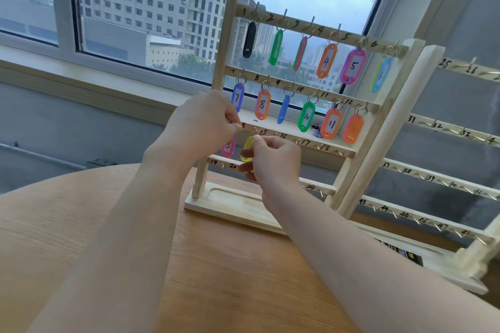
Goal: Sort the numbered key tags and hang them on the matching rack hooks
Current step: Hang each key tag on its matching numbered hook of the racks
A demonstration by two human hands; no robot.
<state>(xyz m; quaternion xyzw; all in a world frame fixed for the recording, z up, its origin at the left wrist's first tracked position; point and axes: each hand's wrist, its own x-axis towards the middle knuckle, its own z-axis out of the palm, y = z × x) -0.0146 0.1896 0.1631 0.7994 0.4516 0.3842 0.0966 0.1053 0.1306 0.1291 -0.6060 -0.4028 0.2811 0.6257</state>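
Yellow key tag (248,149) hangs just under the third rail of the wooden rack (359,140), at the hook marked 14 (its number faces away). The right hand (273,159) pinches it, thumb and fingertips curled round the tag's upper end, the body dangling below. The left hand (205,121) is up beside it, fingers pinched together at the rail; what they hold is too small to tell.

Left hand (205,121): bare, no ring or glove is worn.
Right hand (273,159): bare, nothing is worn on the fingers.
Forearms: both are seen uncovered to the frame's lower edge.
Wrists: no watch, band or cuff is shown.
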